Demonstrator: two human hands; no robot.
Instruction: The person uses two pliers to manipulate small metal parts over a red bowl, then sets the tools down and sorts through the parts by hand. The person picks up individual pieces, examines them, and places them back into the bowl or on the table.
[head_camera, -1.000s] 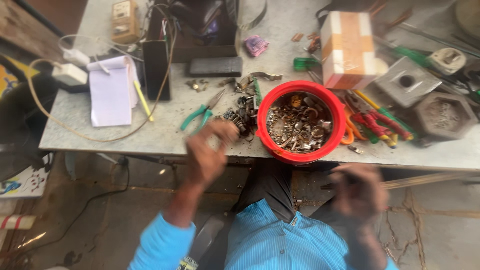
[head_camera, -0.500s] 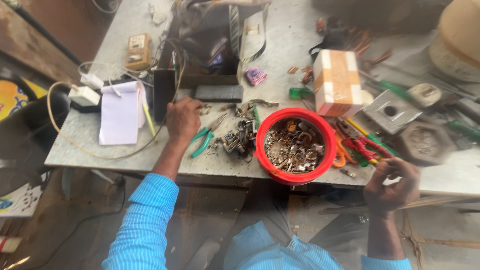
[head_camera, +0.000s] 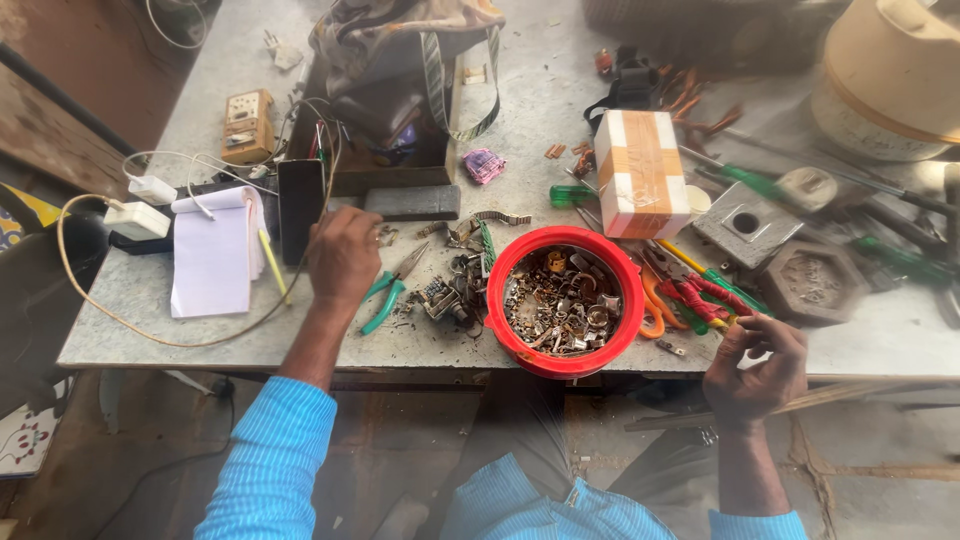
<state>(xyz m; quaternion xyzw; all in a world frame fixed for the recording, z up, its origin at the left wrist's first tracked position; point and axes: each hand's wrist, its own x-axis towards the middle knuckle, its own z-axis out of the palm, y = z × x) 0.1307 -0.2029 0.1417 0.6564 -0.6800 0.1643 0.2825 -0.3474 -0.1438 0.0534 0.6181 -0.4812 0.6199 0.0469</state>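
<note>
My left hand (head_camera: 343, 255) rests knuckles-up on the grey table (head_camera: 130, 340), just left of green-handled pliers (head_camera: 384, 297) and below a dark upright slab (head_camera: 300, 208). Its fingers are folded under, out of sight. My right hand (head_camera: 760, 365) hovers at the table's front edge, right of a red bowl (head_camera: 565, 365) full of small metal scrap. Its fingers are curled together, and I see nothing in them. A heap of small metal parts (head_camera: 450, 290) lies between the pliers and the bowl.
A white notepad (head_camera: 212, 250) with a yellow pencil (head_camera: 272, 262) and white chargers (head_camera: 135, 218) lies left. A taped white box (head_camera: 640, 172), red-handled tools (head_camera: 695, 295), a hexagonal metal piece (head_camera: 812, 282) and a green screwdriver (head_camera: 750, 180) crowd the right. A cloth bag (head_camera: 400, 50) stands behind.
My left hand rose from below the table's front edge and moved forward and left onto the tabletop beside the pliers. My right hand stayed near the front edge.
</note>
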